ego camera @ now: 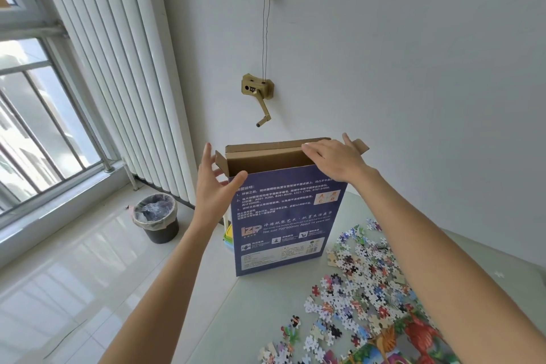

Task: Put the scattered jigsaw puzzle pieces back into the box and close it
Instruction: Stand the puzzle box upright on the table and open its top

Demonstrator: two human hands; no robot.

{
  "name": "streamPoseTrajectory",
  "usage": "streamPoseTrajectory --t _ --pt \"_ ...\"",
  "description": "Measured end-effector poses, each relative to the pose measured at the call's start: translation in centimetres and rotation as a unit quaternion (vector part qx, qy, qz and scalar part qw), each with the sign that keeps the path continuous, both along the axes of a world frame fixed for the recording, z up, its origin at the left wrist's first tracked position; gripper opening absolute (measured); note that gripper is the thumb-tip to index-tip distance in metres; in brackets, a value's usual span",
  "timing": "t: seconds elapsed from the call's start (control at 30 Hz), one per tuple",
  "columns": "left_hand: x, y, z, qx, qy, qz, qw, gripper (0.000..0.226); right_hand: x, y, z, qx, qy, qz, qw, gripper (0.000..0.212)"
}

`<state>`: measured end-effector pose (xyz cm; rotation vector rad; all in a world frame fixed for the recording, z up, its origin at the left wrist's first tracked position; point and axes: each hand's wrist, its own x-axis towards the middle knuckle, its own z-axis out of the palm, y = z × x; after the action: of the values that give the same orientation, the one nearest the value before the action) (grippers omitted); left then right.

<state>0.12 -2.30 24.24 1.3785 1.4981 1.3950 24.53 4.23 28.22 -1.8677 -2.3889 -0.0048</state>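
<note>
— What's on the left?
— The left hand (211,186), fingers spread loose, thumb touching the box (285,216) at its top corner.
— And the box?
— Upright on the surface (266,319), flaps open. The right hand (334,159) lies flat over its rim.
— The puzzle pieces (363,281)?
— Scattered right of the box.

Both hands, left hand (211,186) and right hand (336,158), touch the upright open box (283,216).
</note>
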Motion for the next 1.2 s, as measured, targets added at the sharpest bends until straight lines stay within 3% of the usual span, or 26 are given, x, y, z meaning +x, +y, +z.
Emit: streamPoseTrajectory --t 0.67,0.77,0.93,1.07,1.2 --pt "-0.2 -0.2 0.4 0.01 0.011 -0.006 1.0 0.071 1.5 -2.6 -0.9 0.202 0.103 0.04 0.973 0.037" --pt "-0.4 -0.4 0.5 0.044 0.002 0.036 0.998 0.065 1.5 -3.1 -1.0 0.206 0.111 0.047 0.971 0.036" --pt "0.1 -2.3 0.7 0.178 -0.021 0.145 0.973 0.032 1.6 -6.1 -1.1 0.272 0.119 0.069 0.952 0.028" --pt "3.3 -5.4 0.6 0.255 0.031 0.062 0.965 0.013 2.7 -11.4 -2.7 0.313 0.099 0.07 0.942 0.025" --pt "8.9 -8.4 -2.2 0.193 0.182 -0.142 0.954 0.019 5.7 -18.7 -7.2 0.223 0.123 0.006 0.967 0.02"
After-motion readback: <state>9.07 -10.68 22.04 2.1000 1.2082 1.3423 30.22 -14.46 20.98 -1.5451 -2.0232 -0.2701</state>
